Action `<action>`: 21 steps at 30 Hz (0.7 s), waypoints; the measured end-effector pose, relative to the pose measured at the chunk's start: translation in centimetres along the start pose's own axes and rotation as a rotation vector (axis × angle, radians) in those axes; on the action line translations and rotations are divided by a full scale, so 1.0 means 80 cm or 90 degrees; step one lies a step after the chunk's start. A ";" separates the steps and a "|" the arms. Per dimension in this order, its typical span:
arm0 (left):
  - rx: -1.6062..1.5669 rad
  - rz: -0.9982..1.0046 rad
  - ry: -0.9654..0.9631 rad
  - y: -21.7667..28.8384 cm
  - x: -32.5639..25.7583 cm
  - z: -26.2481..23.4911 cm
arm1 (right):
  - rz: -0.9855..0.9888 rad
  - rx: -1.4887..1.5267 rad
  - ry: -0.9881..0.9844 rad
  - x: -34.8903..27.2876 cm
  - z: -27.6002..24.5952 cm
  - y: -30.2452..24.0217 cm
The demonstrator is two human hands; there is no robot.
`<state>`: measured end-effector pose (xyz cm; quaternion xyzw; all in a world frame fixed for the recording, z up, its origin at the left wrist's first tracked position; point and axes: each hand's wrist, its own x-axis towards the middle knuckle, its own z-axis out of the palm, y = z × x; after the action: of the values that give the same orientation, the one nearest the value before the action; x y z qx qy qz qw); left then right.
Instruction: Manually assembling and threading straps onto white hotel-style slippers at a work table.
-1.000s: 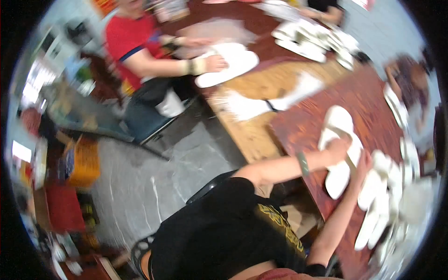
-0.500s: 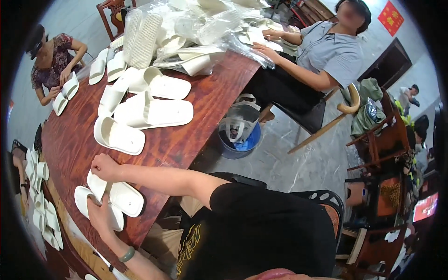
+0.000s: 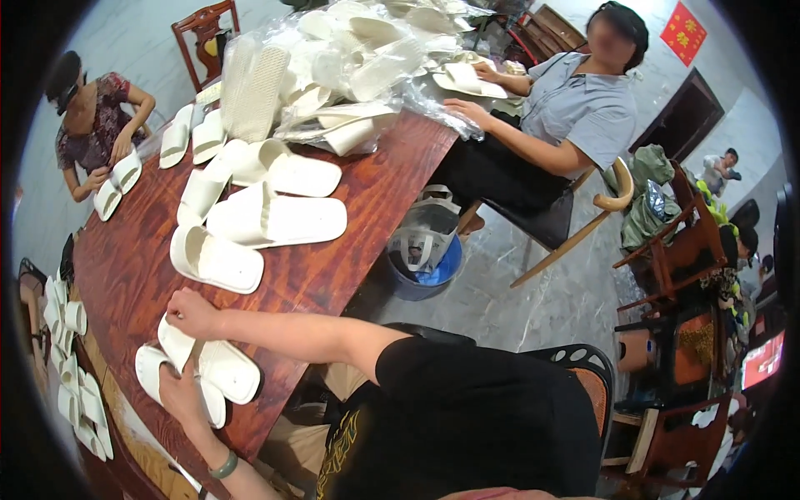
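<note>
A pair of white slippers lies side by side on the reddish wooden table, the farther slipper (image 3: 229, 372) partly overlapping the nearer slipper (image 3: 150, 372). My left hand (image 3: 181, 396), with a green bangle at its wrist, grips the nearer slipper by its strap, thumb up between the two; its other fingers are mostly hidden. My right hand (image 3: 193, 314) is closed in a pinch at the strap edge of the farther slipper. Anything small between its fingertips is too small to make out. Just beyond my right hand lies another white slipper (image 3: 218, 260).
More white slippers (image 3: 279, 218) lie across the table (image 3: 350, 233), with a pile of plastic-wrapped ones (image 3: 350, 75) at the far end. A blue bucket (image 3: 425, 271) stands on the floor beside it. One co-worker (image 3: 575, 108) sits at right, another (image 3: 104, 125) at far left.
The whole view has shifted slightly, so the near slippers sit lower. Both my hands keep nearly the same place on the pair. The co-worker at right has a white slipper showing more under one hand.
</note>
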<state>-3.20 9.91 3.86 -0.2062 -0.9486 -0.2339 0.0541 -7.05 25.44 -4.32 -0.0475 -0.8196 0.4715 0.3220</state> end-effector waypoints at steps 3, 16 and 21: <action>-0.433 -0.110 -0.216 0.017 0.004 -0.001 | 0.112 -0.239 -0.149 0.015 -0.012 0.011; -1.278 -0.046 -0.272 -0.032 -0.193 -0.114 | 0.282 0.455 -0.496 -0.170 -0.102 -0.219; -1.499 0.035 -0.287 -0.012 -0.126 -0.070 | 0.391 0.975 -0.571 -0.173 -0.170 -0.170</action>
<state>5.62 2.85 6.44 -0.1858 -0.1355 -0.9156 -0.3299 14.74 22.71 4.66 0.1490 -0.2853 0.9211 -0.2190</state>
